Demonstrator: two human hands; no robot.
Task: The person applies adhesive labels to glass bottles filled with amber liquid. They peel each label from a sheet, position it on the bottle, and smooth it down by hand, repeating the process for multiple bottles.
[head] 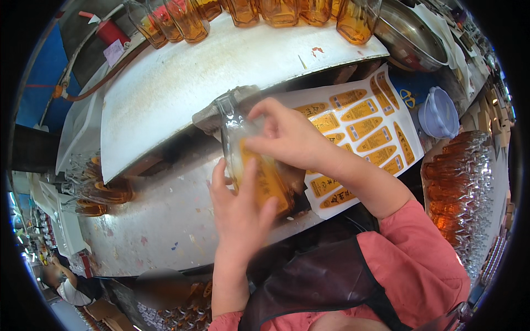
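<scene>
A clear glass bottle (228, 136) with an amber lower part leans tilted, its neck resting by a folded grey cloth (207, 118). On its front lies a gold label (265, 182) with dark writing. My left hand (240, 207) is around the bottle's lower body, fingers along the left side and thumb by the label. At the label's upper end is my right hand (285, 132), thumb against it and fingers curled. Blur hides whether they pinch it. Beneath my right forearm lies a white sheet of gold labels (364, 109).
Amber-based bottles (279, 12) line the back of a raised white board (165, 82). More bottles lie at left (99, 190) and right (451, 186). A metal basin (414, 37), yellow-handled scissors (407, 98) and a lilac bucket (439, 113) are at right. Another person (76, 285) is far left.
</scene>
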